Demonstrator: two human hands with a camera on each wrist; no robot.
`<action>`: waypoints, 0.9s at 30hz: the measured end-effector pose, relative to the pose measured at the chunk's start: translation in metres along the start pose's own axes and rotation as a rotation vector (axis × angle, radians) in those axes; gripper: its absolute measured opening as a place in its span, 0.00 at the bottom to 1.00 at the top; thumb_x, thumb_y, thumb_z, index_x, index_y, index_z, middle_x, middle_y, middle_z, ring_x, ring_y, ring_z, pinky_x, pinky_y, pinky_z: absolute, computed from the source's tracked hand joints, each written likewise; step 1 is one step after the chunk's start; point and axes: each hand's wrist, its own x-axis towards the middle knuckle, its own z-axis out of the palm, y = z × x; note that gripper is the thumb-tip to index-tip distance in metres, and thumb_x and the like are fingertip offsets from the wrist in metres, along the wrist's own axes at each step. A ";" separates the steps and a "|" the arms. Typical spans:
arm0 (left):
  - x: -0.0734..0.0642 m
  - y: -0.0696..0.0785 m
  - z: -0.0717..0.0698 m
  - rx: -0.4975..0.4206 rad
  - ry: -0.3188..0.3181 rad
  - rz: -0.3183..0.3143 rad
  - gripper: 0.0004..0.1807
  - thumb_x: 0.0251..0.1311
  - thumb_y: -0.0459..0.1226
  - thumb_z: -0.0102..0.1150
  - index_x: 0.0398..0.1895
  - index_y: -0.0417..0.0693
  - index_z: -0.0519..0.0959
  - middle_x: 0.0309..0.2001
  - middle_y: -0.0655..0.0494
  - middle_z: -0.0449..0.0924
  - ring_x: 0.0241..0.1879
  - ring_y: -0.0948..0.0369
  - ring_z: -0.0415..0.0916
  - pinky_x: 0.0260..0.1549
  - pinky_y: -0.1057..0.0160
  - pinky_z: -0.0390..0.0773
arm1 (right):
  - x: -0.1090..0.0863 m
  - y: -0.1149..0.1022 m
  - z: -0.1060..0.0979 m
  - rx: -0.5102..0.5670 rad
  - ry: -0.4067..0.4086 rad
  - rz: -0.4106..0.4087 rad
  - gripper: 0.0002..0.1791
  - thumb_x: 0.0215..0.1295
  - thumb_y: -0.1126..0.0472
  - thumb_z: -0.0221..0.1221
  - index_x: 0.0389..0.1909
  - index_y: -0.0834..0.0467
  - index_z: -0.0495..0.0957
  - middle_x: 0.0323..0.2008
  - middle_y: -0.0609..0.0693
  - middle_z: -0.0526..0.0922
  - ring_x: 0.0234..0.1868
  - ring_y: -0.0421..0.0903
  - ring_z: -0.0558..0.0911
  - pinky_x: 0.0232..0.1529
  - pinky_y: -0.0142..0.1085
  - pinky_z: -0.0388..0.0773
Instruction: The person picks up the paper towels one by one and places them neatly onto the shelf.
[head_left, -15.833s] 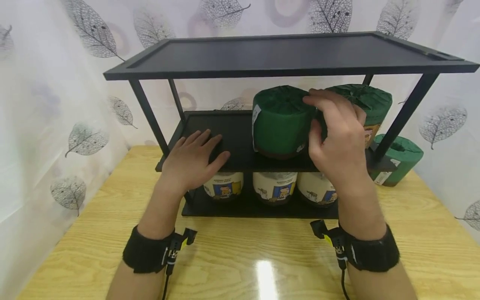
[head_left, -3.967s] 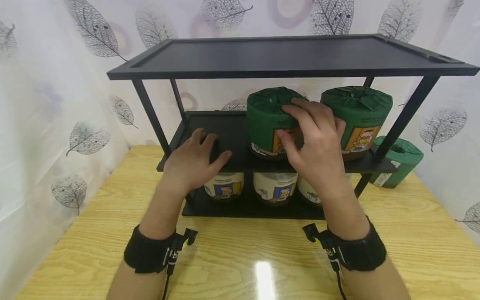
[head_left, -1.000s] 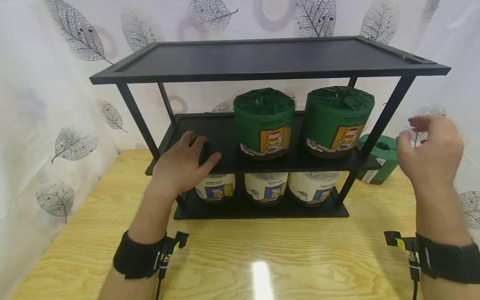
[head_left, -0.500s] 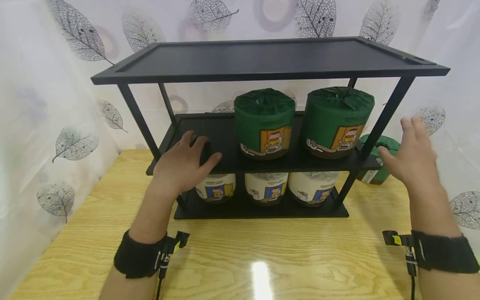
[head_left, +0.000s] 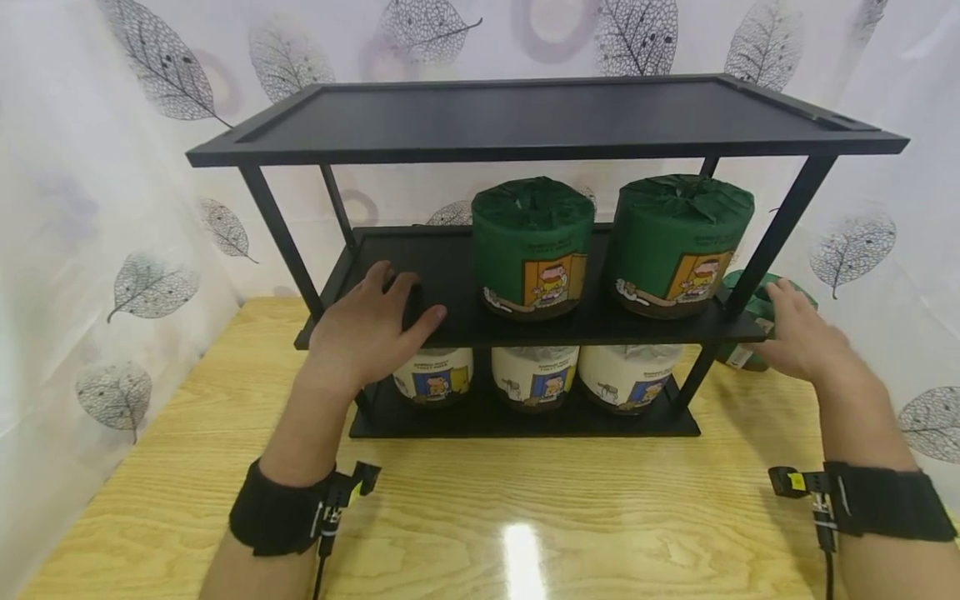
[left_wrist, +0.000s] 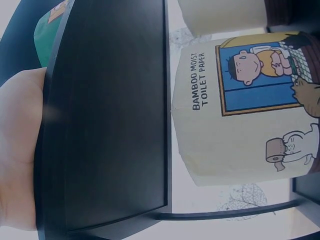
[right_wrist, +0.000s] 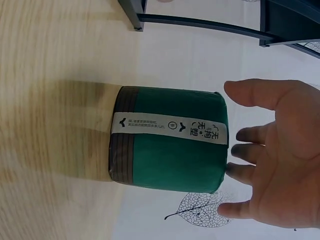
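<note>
My left hand [head_left: 367,333] rests with spread, loosely bent fingers on the left end of the black rack's middle shelf [head_left: 442,254]. On that shelf stand two green-wrapped toilet paper rolls, a left one [head_left: 506,250] and a right one [head_left: 645,242], both with cartoon pictures facing front. My right hand [head_left: 813,342] is at a third green roll [right_wrist: 175,160], which stands upright on the table right of the rack. In the right wrist view, its spread, extended fingertips [right_wrist: 235,172] are right at the roll's top edge, and a white label runs down the roll's side.
Several cream toilet paper rolls [head_left: 532,375] stand in a row on the rack's bottom shelf [head_left: 525,423]. The rack's top board [head_left: 525,117] overhangs the middle shelf. A leaf-patterned curtain [head_left: 153,283] hangs behind the wooden table [head_left: 450,517].
The left green roll was turned until its picture faced front, and the right hand released it. That hand then swung right and came down to the roll on the table. The left hand stayed put.
</note>
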 end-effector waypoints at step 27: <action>-0.002 0.001 -0.001 -0.006 0.009 0.000 0.41 0.71 0.65 0.37 0.73 0.46 0.64 0.76 0.35 0.52 0.69 0.38 0.66 0.59 0.40 0.73 | -0.009 -0.009 0.000 -0.114 -0.001 0.081 0.46 0.56 0.44 0.69 0.59 0.75 0.63 0.45 0.77 0.75 0.57 0.76 0.51 0.41 0.66 0.53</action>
